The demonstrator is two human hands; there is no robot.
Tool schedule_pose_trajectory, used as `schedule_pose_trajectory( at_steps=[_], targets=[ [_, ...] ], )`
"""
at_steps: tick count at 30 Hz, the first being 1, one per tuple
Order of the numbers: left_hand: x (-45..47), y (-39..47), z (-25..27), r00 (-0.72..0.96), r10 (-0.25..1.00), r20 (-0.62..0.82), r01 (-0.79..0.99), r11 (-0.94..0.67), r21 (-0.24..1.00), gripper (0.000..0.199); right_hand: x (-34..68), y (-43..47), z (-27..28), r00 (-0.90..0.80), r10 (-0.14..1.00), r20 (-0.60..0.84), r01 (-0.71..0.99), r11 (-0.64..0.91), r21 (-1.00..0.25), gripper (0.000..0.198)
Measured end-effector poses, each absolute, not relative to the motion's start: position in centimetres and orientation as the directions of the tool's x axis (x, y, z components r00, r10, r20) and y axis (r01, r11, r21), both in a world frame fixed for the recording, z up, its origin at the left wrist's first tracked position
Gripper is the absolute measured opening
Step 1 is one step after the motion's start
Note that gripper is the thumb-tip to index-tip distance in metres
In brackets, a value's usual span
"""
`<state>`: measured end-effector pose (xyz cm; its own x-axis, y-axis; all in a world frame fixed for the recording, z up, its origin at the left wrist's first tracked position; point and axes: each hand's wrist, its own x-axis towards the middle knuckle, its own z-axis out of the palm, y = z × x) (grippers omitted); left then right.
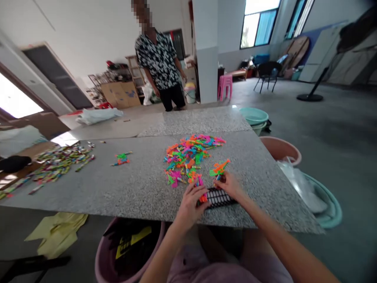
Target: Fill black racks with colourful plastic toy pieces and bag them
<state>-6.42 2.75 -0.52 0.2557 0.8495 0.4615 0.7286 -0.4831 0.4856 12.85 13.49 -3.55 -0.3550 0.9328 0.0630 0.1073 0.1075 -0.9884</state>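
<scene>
At the front of the granite table, my right hand (231,185) pinches the stick of a small plastic toy (219,169), its top orange and green, over the far edge of a black rack (219,197). The rack has rows of pale compartments. My left hand (191,203) curls round the rack's left end, its fingers closed on a pink and orange plastic toy (203,197) standing there; my fingers partly hide it. Just beyond both hands lies a heap of bright plastic toys (191,151) in pink, orange, green and blue.
Many thin printed tubes (63,161) lie at the table's left, with a few loose toys (122,158) nearer the middle. A purple tub (100,251) stands below the front edge. Basins (294,151) line the right side. A person (160,63) stands beyond the table (141,192).
</scene>
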Motion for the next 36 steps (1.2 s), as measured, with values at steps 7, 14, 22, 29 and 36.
schedule_pose_trajectory(
  at_steps=[7,14,22,29,36],
  targets=[
    [-8.6,4.1,0.5,0.386,0.841,0.379,0.685,-0.537,0.493,0.037,14.5,10.3,-7.3,-0.248,0.968,0.039,0.486,0.159,-0.859,0.01],
    [-8.5,4.1,0.9,0.414,0.848,0.331,0.706,-0.528,0.472,0.035,13.2,10.3,-6.9,-0.169,0.981,0.096,0.441,0.163,-0.882,0.009],
    [-8.1,3.8,1.2,0.399,0.841,0.367,0.718,-0.535,0.445,0.034,8.2,12.3,-5.7,-0.401,0.914,0.058,0.467,0.258,-0.846,0.019],
    [-8.0,3.8,1.1,0.426,0.82,0.383,0.73,-0.561,0.39,0.034,7.7,13.0,-4.4,-0.553,0.832,-0.042,0.705,0.441,-0.556,0.033],
    [-8.9,4.7,1.8,0.533,0.758,0.376,0.696,-0.645,0.314,0.039,7.5,13.3,-3.4,-0.623,0.78,-0.065,0.712,0.531,-0.459,0.042]
  ],
)
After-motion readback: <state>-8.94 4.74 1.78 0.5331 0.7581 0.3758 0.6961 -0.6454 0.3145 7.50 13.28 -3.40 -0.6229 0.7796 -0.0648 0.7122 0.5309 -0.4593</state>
